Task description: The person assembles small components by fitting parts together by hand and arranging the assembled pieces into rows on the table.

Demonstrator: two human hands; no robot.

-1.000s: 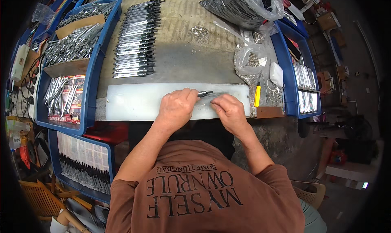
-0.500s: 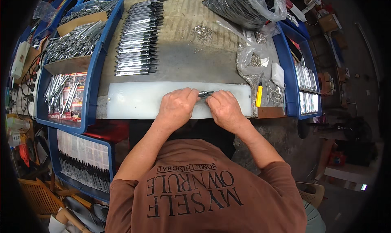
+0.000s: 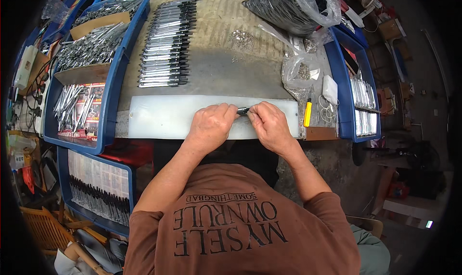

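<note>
Grip, left hand (image 3: 210,124): closed round 1 dark rod (image 3: 243,110), above middle of white board (image 3: 163,115). Right hand (image 3: 272,126) bunched at rod's end; hold unclear. Step: apparently 2-handed work there. Next move calls for steadiness, alignment.

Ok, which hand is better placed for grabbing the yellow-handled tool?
Probably the right hand: it is nearer the yellow-handled tool; the left hand is farther off, and both are at the dark piece.

The white board (image 3: 161,116) is brightly lit, outer edges bending into black.
</note>
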